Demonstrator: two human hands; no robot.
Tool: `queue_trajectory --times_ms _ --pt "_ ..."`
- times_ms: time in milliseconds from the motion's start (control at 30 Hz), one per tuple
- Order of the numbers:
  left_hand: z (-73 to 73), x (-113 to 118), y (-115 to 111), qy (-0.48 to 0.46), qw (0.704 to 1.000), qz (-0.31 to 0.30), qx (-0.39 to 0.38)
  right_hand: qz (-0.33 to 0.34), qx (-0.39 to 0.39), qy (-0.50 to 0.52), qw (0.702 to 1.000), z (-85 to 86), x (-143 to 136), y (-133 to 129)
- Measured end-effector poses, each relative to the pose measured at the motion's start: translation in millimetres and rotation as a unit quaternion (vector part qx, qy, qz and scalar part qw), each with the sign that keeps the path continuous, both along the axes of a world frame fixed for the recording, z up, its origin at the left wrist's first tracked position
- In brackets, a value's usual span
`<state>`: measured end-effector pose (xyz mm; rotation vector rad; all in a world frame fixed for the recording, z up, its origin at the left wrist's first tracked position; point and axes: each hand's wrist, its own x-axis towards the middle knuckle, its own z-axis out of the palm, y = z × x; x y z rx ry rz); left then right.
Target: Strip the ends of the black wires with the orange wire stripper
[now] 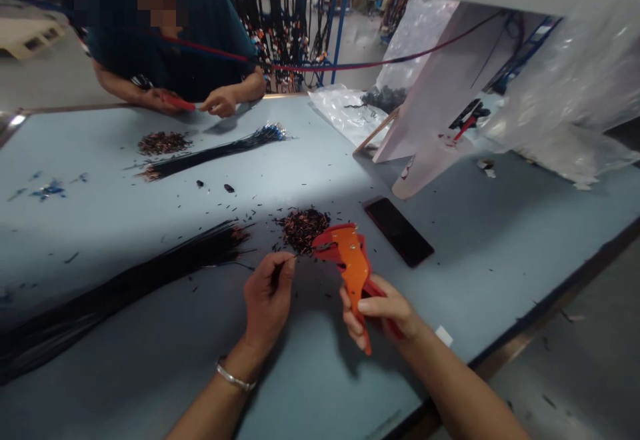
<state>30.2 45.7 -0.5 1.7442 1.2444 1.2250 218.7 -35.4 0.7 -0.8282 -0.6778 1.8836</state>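
My right hand (377, 312) grips an orange and red wire stripper (354, 260) by its handles, jaws pointing left. Pinched between the thumb and fingers of my left hand (270, 297) is a thin black wire (240, 265), its tip close to the stripper's jaws. Whether the tip is inside the jaws I cannot tell. Just beyond the jaws lies a heap of short black and copper-coloured scraps (304, 228). A long bundle of black wires (125, 290) stretches across the table to the left of my left hand.
A phone (399, 231) lies right of the stripper, near a plastic cup (433, 163). Across the table (320, 387), a co-worker's hands (220, 101) hold a red tool (177, 101) behind a second wire bundle (215, 152) and scrap heap (164, 143). Plastic bags (560, 120) stand at right.
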Motion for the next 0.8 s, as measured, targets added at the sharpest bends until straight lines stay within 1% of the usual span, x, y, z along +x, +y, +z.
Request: queue_trajectory --times_ms 67,133,333,433,567,667,733,800 --pt "-0.1 -1.3 1.1 -0.004 1.0 0.009 -0.007 -0.013 0.005 0.01 1.0 2.0 4.9 1.0" --pt "-0.9 -1.9 1.5 -0.005 1.0 0.005 -0.009 -0.016 0.017 -0.011 1.0 3.8 7.3 3.2" --pt "-4.0 -0.9 1.4 -0.014 1.0 -0.025 -0.006 0.024 0.074 -0.098 0.992 3.1 4.2 9.3" --pt "-4.4 -0.1 1.6 -0.029 0.999 -0.023 -0.017 0.021 0.084 -0.123 0.989 0.6 4.2 9.2" --pt "-4.5 0.1 1.3 -0.025 0.999 -0.017 -0.032 0.008 0.091 -0.16 0.983 -0.2 5.1 8.9" --pt "-5.2 -0.2 1.0 -0.025 0.999 -0.016 -0.033 0.024 0.1 -0.187 0.977 1.3 5.0 9.3" --pt "-5.4 -0.4 1.0 -0.028 0.999 -0.017 -0.029 0.04 0.102 -0.187 0.976 1.9 4.7 9.5" --pt "-5.0 -0.3 1.1 -0.027 0.999 -0.016 -0.027 0.054 0.09 -0.165 0.981 1.6 4.3 9.4"
